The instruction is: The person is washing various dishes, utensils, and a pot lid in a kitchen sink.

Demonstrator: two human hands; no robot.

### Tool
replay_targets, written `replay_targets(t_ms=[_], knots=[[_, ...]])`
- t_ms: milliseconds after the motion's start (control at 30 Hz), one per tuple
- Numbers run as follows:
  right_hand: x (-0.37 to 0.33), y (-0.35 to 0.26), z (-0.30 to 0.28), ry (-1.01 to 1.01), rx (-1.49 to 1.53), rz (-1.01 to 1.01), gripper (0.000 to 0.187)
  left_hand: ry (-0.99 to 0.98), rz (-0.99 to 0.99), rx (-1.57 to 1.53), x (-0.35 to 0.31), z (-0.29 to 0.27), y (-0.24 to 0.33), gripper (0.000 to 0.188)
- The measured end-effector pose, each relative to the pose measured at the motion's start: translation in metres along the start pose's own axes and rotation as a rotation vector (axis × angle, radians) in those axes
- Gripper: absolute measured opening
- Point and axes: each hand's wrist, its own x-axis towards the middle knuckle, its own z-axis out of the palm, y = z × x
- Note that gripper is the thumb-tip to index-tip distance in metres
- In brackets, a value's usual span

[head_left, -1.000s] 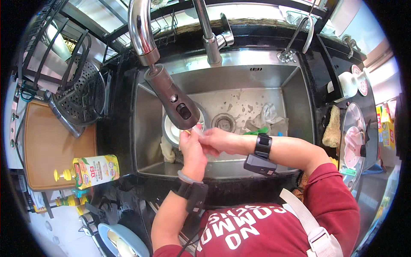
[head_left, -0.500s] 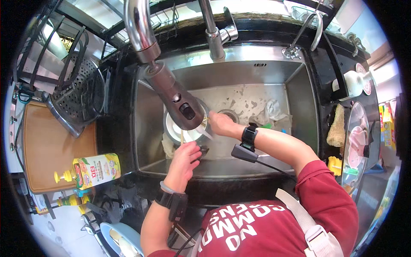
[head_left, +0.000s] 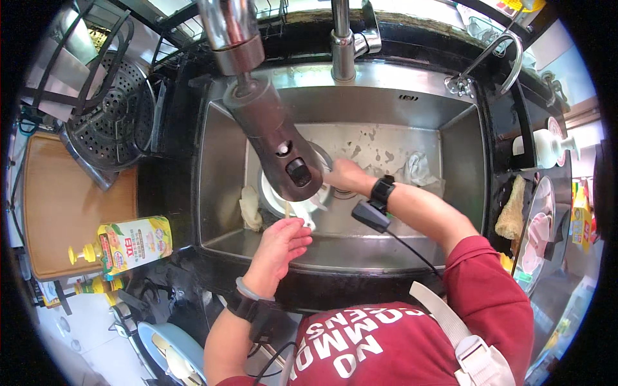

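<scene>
Under the dark pull-out faucet head [head_left: 277, 138] sits a round pale bowl [head_left: 267, 193] in the steel sink, its middle mostly hidden. My left hand [head_left: 282, 248] is at the bowl's near side, its fingers drawn together around the end of a thin wooden chopstick [head_left: 287, 210]. Beside those fingers a white utensil [head_left: 305, 217] with a small hole in its end sticks out over the rim. My right hand [head_left: 347, 175] is closed at the bowl's right rim. Its fingertips are partly covered by the faucet head, so what they grip is hidden.
Pale cloths lie in the sink, one crumpled at the left wall [head_left: 251, 209] and one at the right [head_left: 418, 168]. On the left counter are a cutting board [head_left: 77, 193] and a soap pouch [head_left: 135, 244]. A loofah [head_left: 510, 207] lies on the right.
The view has shifted slightly. The white utensil's holed end now shows beside my left fingers, which are closer together. My right hand stays at the bowl's right side.
</scene>
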Motion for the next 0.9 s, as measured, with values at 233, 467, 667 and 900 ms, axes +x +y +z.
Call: replay_targets(t_ms=[233, 467, 667, 900], knots=[[-0.056, 0.058, -0.032, -0.314, -0.145, 0.042, 0.042, 0.073, 0.036, 0.255, 0.028, 0.010, 0.017, 0.027], [-0.077, 0.052, -0.079, -0.380, -0.010, 0.185, 0.038, 0.024, -0.030, 0.696, 0.075, 0.029, 0.017, 0.076], [-0.094, 0.060, -0.099, -0.403, 0.260, 0.268, 0.022, -0.158, -0.147, 0.192, 0.098, 0.033, -0.002, 0.050], [-0.097, 0.053, -0.120, -0.444, 0.409, 0.242, 0.022, -0.177, -0.053, -0.060, 0.061, 0.014, 0.021, 0.043]])
